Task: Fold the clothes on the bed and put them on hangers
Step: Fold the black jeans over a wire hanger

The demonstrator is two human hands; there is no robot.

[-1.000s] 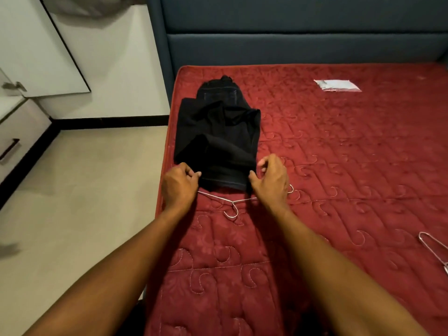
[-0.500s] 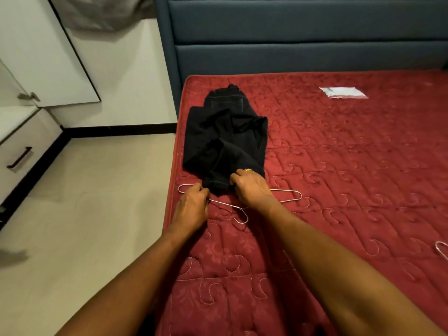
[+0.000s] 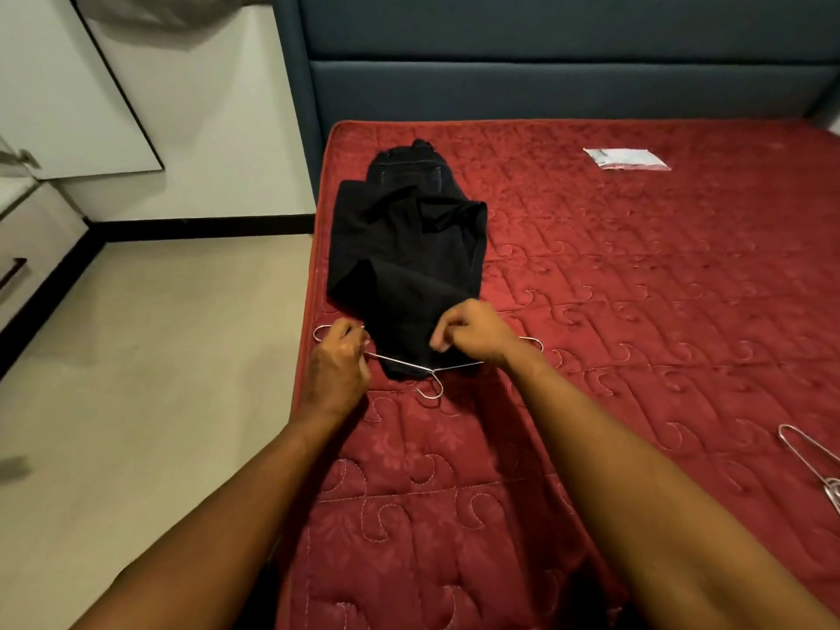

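Trousers [image 3: 409, 266], black and folded to a short stack, lie on the bed [image 3: 659, 338] near its left edge, waistband toward the headboard [image 3: 545, 84] and the narrow end toward the person.

A second ago the near hem lay broad and flat, with a hand at each of its corners and the hanger [image 3: 395, 362] mostly bare below it. Now that hem is gathered to a blunt point that reaches down over the sloping wires almost to the hook, and both rounded ends of the hanger stick out past the cloth on either side. I judge that the cloth is being fed through or over the frame, so the folding looks done and the hanging is under way but not finished.

The left hand [image 3: 338, 361] sits at the bed's left edge, fingers curled round the hanger's left end. The right hand [image 3: 472, 334] has come in from the corner and pinches the right edge of the gathered cloth, knuckles up.

More spare hangers [image 3: 809, 456] lie at the bed's right side, cut off by the frame. A small white packet [image 3: 627, 159] rests near the headboard, well apart from the trousers.

Whether the cloth passes under the bottom bar or only lies on top is hidden by the fabric and the right hand. The fingertips of both hands are tucked out of sight, and the print on the packet is too small to read.
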